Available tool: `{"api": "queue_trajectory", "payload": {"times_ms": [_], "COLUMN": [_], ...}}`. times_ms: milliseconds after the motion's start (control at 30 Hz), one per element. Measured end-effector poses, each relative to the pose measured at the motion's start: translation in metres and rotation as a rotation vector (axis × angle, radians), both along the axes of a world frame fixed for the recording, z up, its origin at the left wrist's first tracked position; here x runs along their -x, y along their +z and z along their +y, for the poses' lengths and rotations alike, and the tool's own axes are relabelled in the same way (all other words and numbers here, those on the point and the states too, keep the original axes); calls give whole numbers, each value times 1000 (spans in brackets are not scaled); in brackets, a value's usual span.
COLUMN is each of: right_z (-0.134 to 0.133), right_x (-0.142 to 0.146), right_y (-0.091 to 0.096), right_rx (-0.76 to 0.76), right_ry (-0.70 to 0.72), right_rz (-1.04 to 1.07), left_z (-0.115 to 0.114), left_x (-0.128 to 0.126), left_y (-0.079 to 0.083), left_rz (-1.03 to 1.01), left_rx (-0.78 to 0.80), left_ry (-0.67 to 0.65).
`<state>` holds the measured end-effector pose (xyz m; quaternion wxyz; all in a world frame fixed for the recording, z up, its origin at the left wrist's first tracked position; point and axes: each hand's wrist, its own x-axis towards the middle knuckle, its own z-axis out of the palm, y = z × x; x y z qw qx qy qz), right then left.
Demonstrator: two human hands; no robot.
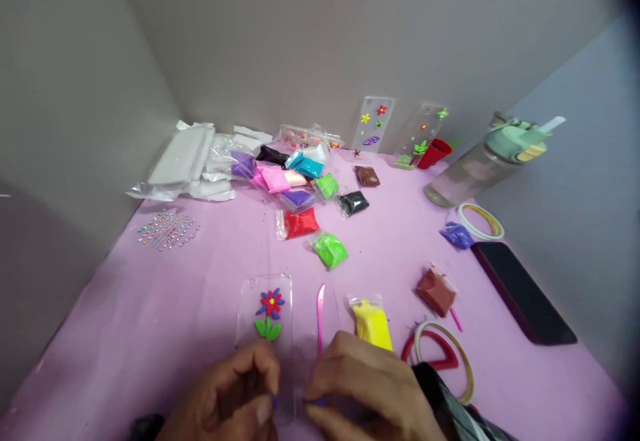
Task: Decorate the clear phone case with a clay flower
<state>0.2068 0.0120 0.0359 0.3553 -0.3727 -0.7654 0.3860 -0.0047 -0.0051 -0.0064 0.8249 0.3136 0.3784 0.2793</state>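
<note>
Head camera: what are the fingers doing?

Both hands sit low in the view, fingertips turned toward each other. The left hand [225, 397] is pinched almost shut on a sliver of purple clay [316, 401], and the right hand [370, 387] pinches purple at its own fingertips. I can't tell whether that's one piece or two.

And what's right by them?

Just beyond the fingers lies a clear phone case [255, 301], its near end under them, with a red, purple and green clay flower [271, 311] on it. A pink modelling tool [319, 314] runs up from between the hands, and a yellow clay packet [371, 324] sits just past the right fingers.

Further out?

Past the right hand are a brown clay packet [435, 292] and a black phone [523, 292]. Well beyond the fingertips, a green clay packet [329, 250] and a red clay packet [299, 223] lie on the pink tablecloth [100, 334]. Two decorated phone cases [373, 124] lean against the far wall. A sheet of rhinestones [169, 229] lies far to the left of the fingers.
</note>
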Motion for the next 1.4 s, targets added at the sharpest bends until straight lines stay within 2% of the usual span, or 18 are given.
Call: {"api": "queue_trajectory", "payload": {"times_ms": [167,300,400,533,633,1000,1133,1233,1333,1400], "right_z": [4,4,4,3,3,3,2,1,2,3], "right_x": [-3,-2,-1,1,3,-1,-1,0,-1,-1], "right_y": [6,4,2,1,-1,-5,-6,-8,-9,-10], "right_rx": [177,230,267,319,365,403,419,501,569,548], "right_ry": [-130,-146,-163,-229,-202,-127,-132,-166,-174,-184], "right_rz": [143,179,178,143,147,186,190,200,219,217], "left_z": [8,11,12,14,16,21,25,29,31,32], "left_x": [8,7,9,12,14,20,15,10,7,8], "left_y": [8,14,15,14,12,4,10,17,21,20], "left_rz": [69,120,183,330,384,203,271,360,429,468], "left_rx": [13,47,53,-80,-132,-140,-149,-149,-207,-261], "left_ry": [348,498,501,501,516,485,431,387,366,367]}}
